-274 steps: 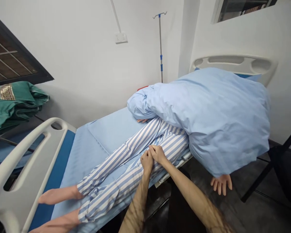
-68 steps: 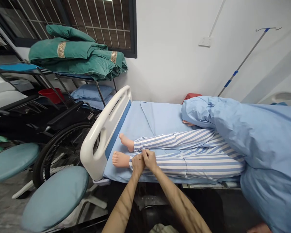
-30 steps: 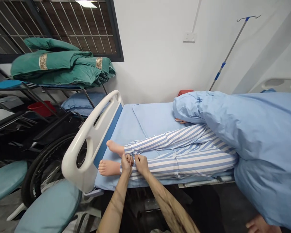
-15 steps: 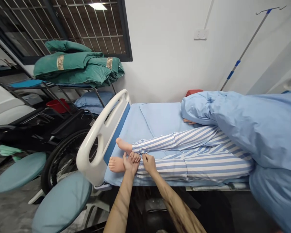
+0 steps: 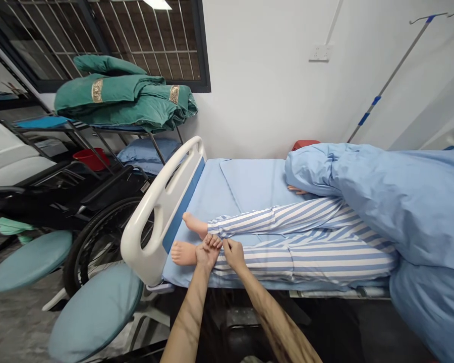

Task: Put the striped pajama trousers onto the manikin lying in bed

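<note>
On the bed lies a figure in blue-and-white striped pajama trousers (image 5: 318, 257), its smooth bare feet, like a manikin's, pointing toward the footboard. At the ankle of the nearer leg, next to the near foot (image 5: 183, 253), my left hand (image 5: 208, 251) is turned palm up with its fingers curled at the trouser cuff. Close beside it my right hand (image 5: 233, 254) is closed in a pinch on the cloth of that same trouser leg. The farther foot (image 5: 194, 224) rests just beyond my left hand. My fingers hide most of the cuff edge.
A white footboard (image 5: 138, 209) closes the bed's left end. Left of it stand a wheelchair (image 5: 98, 242) and round stools (image 5: 98, 312). A blue quilt (image 5: 408, 196) is bunched over the figure's upper part. An IV pole (image 5: 391, 75) leans behind; green bedding (image 5: 124, 98) is piled by the window.
My left thumb, raised earlier, has folded down toward the ankle. The right hand keeps its pinch in nearly the same spot. The view has shifted slightly.
</note>
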Demonstrator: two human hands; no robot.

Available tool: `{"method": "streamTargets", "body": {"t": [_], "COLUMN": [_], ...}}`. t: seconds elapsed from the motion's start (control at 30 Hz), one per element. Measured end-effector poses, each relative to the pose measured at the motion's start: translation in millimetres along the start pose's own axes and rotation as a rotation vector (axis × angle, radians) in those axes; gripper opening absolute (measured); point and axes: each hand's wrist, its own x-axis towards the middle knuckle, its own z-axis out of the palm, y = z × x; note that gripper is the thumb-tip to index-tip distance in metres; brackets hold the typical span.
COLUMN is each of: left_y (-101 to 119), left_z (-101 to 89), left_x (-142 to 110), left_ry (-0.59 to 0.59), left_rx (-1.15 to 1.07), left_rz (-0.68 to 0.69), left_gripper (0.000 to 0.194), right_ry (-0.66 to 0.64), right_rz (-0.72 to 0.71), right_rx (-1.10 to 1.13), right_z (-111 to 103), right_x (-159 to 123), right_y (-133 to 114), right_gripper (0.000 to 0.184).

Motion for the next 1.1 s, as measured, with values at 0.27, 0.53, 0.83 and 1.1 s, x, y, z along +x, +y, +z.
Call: {"method": "streamTargets", "body": {"t": [0.27, 0.53, 0.83, 1.1], "left_y": [0.6, 0.1, -0.7, -1.2], "left_z": [1.3, -5.4, -11.4, -12.2], "left_x": [0.7, 3.6, 6.8, 7.5], "left_ry": [0.036, 0.085, 0.102, 0.096], "left_rx": [-0.011, 0.058, 0.102, 0.112], "left_rz": [-0.014, 0.007, 0.031, 0.025], "left_gripper": [0.054, 0.040, 0.033, 0.029], "right_ry": [-0.014, -0.039, -0.034, -0.043], "right_rz": [-0.008, 0.025, 0.021, 0.017], "right_rx": [-0.017, -0.043, -0.049, -0.067], "right_z": [0.0, -1.9, -0.2, 2.2], "right_x": [-0.5, -1.3, -1.6, -1.4], "right_y": [1.9, -1.7, 0.9, 5.8], "right_gripper": [0.041, 0.040, 0.040, 0.040]}}
